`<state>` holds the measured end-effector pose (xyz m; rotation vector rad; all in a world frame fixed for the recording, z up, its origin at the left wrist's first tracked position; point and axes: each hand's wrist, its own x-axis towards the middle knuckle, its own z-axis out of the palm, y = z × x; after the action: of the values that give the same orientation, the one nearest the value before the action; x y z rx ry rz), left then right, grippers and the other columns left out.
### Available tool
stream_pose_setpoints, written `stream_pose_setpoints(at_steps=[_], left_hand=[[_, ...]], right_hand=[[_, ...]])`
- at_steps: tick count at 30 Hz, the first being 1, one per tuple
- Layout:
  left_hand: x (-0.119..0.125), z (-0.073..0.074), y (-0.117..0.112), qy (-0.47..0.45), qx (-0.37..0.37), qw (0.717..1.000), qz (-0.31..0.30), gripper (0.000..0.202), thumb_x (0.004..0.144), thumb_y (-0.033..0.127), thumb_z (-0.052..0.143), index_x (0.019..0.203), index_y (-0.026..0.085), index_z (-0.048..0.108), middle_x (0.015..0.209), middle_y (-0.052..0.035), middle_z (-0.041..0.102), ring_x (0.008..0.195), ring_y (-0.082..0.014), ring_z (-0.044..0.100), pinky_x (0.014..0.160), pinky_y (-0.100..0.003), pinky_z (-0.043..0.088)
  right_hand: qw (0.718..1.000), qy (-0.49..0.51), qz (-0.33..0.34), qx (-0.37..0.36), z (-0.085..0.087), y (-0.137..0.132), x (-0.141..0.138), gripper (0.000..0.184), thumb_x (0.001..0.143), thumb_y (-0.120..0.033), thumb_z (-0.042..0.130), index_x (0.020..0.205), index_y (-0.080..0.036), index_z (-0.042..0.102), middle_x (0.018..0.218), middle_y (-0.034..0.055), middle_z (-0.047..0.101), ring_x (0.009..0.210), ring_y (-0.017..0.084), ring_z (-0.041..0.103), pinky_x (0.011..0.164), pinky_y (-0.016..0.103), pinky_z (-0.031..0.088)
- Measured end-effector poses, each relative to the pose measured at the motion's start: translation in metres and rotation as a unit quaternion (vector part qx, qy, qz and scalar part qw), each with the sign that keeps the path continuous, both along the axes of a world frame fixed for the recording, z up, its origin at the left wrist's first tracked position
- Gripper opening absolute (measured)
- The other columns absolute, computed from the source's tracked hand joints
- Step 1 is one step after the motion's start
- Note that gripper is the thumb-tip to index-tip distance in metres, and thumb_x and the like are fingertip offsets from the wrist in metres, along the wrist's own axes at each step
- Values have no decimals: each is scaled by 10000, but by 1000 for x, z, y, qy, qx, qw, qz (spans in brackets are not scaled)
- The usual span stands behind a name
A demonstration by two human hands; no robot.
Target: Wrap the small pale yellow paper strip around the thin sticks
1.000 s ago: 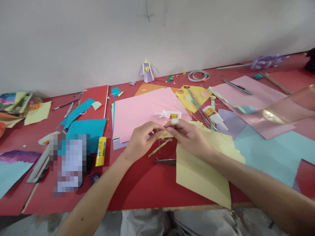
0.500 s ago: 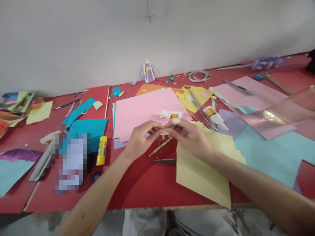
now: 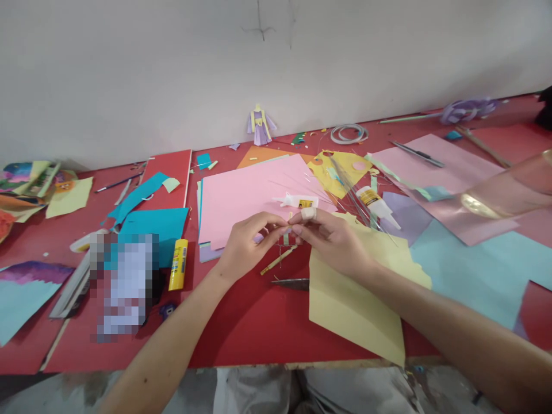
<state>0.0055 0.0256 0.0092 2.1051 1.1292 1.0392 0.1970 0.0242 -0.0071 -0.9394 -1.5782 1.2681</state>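
We see two bare hands meet over the red counter (image 3: 259,322). The left hand (image 3: 245,244) and the right hand (image 3: 332,241) come together at their tips, just in front of the big pink paper sheet (image 3: 250,198). Their fingers (image 3: 276,221) pinch a tiny paper piece (image 3: 288,231) between them. It is so small that we cannot tell its shape. A pale band wraps one finger of the right hand.

Just behind the hands, on the pink paper sheet, lies a small white glue bottle (image 3: 297,201) with a yellow label. The words on it are too small to read. To the right of the pink sheet lies a bigger glue bottle (image 3: 375,204), also white with a yellow label. To the left of the pink sheet lies a yellow glue stick (image 3: 177,264) with tiny writing we cannot read.

Under the right wrist is a flat pale yellow paper sheet (image 3: 353,299). Dark scissors (image 3: 291,283) lie on the counter just left of it. A thin yellow paper stick (image 3: 276,261) lies below the hands. Shiny thin wires (image 3: 349,195) fan out right of the pink sheet. A little paper doll (image 3: 259,123) in purple and yellow stands behind the pink sheet, near the white wall.
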Motion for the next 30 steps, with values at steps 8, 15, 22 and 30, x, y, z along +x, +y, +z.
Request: stream_pose_setpoints(at_steps=[8, 15, 22, 30], left_hand=[[0, 0, -1, 18, 37, 999, -6, 65, 896, 174, 620, 934, 211, 659, 882, 5, 715, 778, -106, 650, 719, -224, 526], [2, 1, -1, 12, 21, 1000, 1, 59, 912, 242, 605, 905, 203, 650, 831, -1, 704, 754, -116, 650, 674, -228, 535], [1, 0, -1, 32, 68, 997, -10, 49, 914, 190, 595, 930, 212, 636, 873, -2, 698, 782, -114, 641, 709, -231, 532], [-1, -4, 0, 56, 105, 993, -1, 56, 918, 187, 584, 954, 201, 624, 869, -15, 691, 770, -124, 634, 689, -239, 518]], right_hand=[[1000, -4, 21, -13, 2, -1, -1, 160, 945, -347, 534, 940, -205, 607, 739, -2, 615, 673, 121, 595, 662, 277, 501], [1000, -7, 8, -7, 1, 0, 0, 159, 909, -360, 590, 912, -202, 602, 786, 5, 615, 700, 129, 611, 676, 284, 513], [999, 4, 33, -21, 1, 2, 0, 167, 913, -366, 579, 932, -202, 605, 805, 20, 618, 706, 133, 602, 679, 294, 534], [999, -18, 27, 5, -2, 4, 0, 133, 909, -328, 566, 929, -208, 618, 816, 19, 650, 725, 145, 650, 712, 306, 554]])
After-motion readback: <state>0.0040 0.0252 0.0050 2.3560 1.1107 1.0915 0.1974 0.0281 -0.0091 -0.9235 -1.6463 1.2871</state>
